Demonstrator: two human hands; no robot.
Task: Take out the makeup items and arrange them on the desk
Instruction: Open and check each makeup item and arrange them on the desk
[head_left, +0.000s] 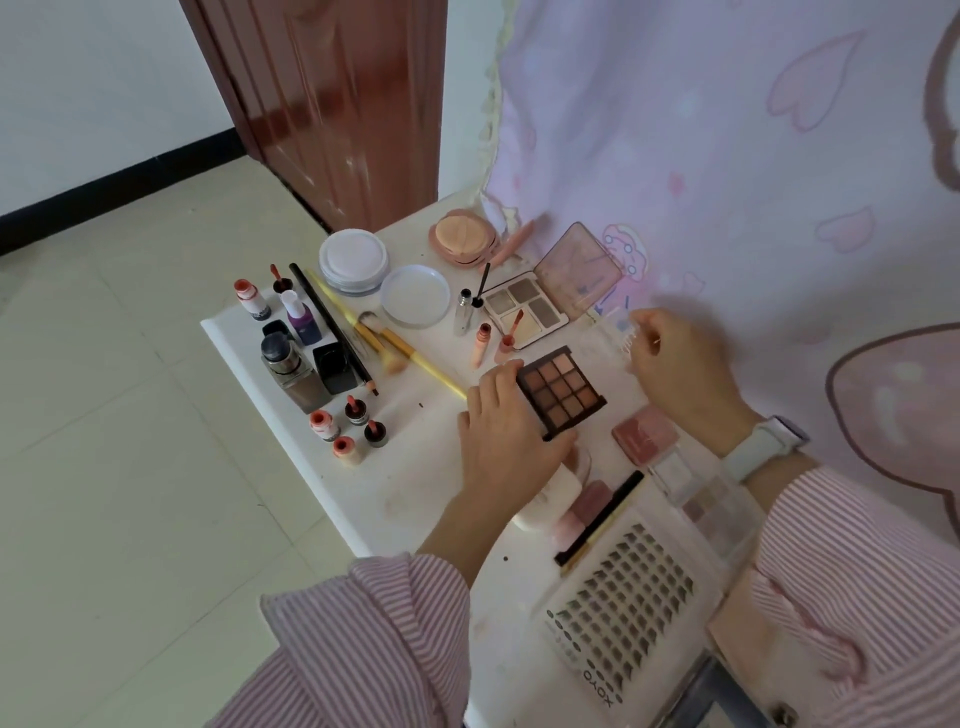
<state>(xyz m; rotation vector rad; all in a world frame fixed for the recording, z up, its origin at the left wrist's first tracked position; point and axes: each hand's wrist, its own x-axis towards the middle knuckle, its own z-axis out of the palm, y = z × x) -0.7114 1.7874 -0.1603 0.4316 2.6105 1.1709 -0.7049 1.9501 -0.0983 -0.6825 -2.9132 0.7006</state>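
Left hand (498, 415) grips the nine-pan palette (562, 391) mid-desk (270, 358); right hand (675, 358), blurred, seems to pinch a clear lid (605, 338) towards the desk's far edge

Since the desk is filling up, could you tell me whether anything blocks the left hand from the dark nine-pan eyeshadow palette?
Nothing visible does: the left hand already holds the dark nine-pan eyeshadow palette by its near-left edge.

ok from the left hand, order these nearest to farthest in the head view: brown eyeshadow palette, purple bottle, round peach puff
1. Brown eyeshadow palette: touching the left hand, on its right side.
2. Purple bottle: farther off, toward the desk's left edge among the small bottles.
3. Round peach puff: farthest, at the back of the desk by the curtain.
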